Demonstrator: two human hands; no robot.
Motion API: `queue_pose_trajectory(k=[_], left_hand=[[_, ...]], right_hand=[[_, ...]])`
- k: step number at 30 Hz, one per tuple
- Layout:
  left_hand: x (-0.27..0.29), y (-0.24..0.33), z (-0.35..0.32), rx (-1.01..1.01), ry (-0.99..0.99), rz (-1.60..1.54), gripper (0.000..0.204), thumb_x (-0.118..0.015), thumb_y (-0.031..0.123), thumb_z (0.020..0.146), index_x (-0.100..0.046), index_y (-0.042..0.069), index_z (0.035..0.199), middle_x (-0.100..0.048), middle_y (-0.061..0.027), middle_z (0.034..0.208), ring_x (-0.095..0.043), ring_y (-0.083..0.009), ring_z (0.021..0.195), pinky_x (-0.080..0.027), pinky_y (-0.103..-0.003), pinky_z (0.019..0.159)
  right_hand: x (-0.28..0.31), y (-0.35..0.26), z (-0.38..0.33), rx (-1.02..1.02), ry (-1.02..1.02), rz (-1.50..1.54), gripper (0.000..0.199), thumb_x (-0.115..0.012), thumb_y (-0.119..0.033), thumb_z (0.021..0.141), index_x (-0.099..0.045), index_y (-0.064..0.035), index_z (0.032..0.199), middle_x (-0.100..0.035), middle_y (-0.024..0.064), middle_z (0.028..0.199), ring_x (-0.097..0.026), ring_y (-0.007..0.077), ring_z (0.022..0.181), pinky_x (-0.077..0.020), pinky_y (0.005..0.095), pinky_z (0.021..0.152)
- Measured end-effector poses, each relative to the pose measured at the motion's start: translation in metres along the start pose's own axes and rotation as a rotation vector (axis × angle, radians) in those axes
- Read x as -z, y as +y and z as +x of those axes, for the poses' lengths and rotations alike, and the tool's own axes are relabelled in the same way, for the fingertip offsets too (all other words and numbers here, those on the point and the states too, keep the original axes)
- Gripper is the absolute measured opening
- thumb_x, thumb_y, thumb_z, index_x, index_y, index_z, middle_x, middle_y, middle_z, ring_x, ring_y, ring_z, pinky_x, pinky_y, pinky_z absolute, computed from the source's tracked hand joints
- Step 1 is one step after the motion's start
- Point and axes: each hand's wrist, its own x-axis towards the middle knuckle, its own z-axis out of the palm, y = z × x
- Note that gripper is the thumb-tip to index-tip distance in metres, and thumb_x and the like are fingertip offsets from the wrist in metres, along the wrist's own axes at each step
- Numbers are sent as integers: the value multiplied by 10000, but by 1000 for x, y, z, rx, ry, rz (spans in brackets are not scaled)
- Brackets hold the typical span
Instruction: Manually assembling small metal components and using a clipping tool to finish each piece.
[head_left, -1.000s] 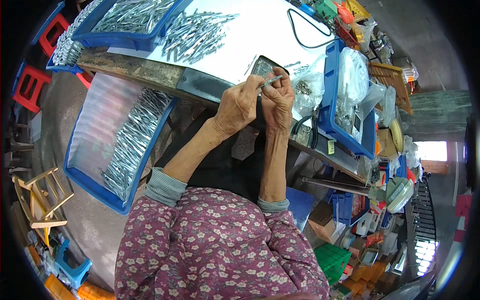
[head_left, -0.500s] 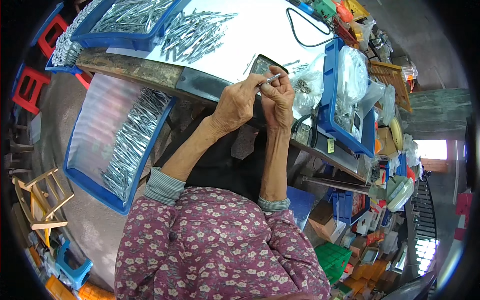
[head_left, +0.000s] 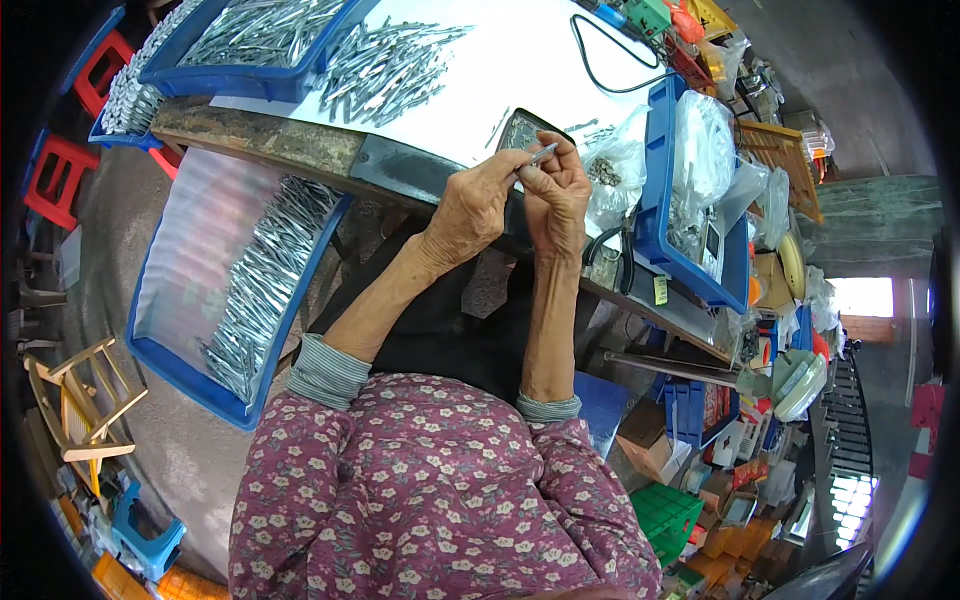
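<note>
A slim silver metal piece (head_left: 544,153) is pinched between the fingertips of both my hands, above the table's near edge. My left hand (head_left: 472,205) grips it from the left, with thumb and forefinger together. My right hand (head_left: 557,200) closes on it from the right, its fingers curled; much of the piece is hidden in the fingers. Just behind my hands lies a dark-rimmed shallow tray (head_left: 522,128), partly covered by them. A loose pile of similar slim metal pieces (head_left: 390,70) is spread on the white table surface (head_left: 510,60) to the far left.
Blue trays of metal pieces stand at the table's back left (head_left: 290,88) and low on the left (head_left: 165,360). To the right are a clear bag of small parts (head_left: 612,170), dark-handled pliers (head_left: 628,265) and a blue bin (head_left: 655,190) with plastic bags. A black cable (head_left: 590,75) curves behind.
My fingers have shifted slightly around the metal piece, and it now tilts a little more upward. Both arms stay nearly where they were.
</note>
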Motion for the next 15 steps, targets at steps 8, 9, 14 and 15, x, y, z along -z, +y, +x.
queue_pose_trajectory(k=[8, 9, 14, 15], left_hand=[[1, 0, 0, 82, 34, -25, 199, -443, -54, 849, -523, 5, 1021, -586, -107, 811, -594, -158, 698, -454, -252, 586], [1, 0, 0, 97, 38, -37, 195, -439, -50, 853, -525, 5, 1018, -581, -92, 787, -577, -136, 671, -449, -245, 576], [4, 5, 1, 191, 32, -120, 179, -450, -26, 854, -540, -8, 1008, -546, -76, 706, -520, -109, 610, -430, -237, 545], [4, 6, 1, 235, 31, -165, 173, -459, -22, 847, -541, -13, 998, -538, -88, 675, -516, -116, 589, -424, -250, 521]], right_hand=[[-9, -2, -3, 28, 29, -81, 410, -672, 58, 695, -492, 30, 1062, -577, 65, 881, -554, 111, 806, -458, 206, 735], [-10, -2, -4, 41, 44, -102, 395, -672, 45, 704, -493, 31, 1056, -580, 64, 874, -559, 111, 791, -464, 207, 717], [-20, -5, -8, 140, 116, -283, 350, -651, 14, 741, -492, 39, 1051, -591, 57, 814, -564, 102, 741, -470, 206, 679], [-22, -6, -9, 173, 139, -354, 333, -641, -2, 759, -490, 43, 1052, -591, 54, 790, -564, 100, 726, -470, 205, 670]])
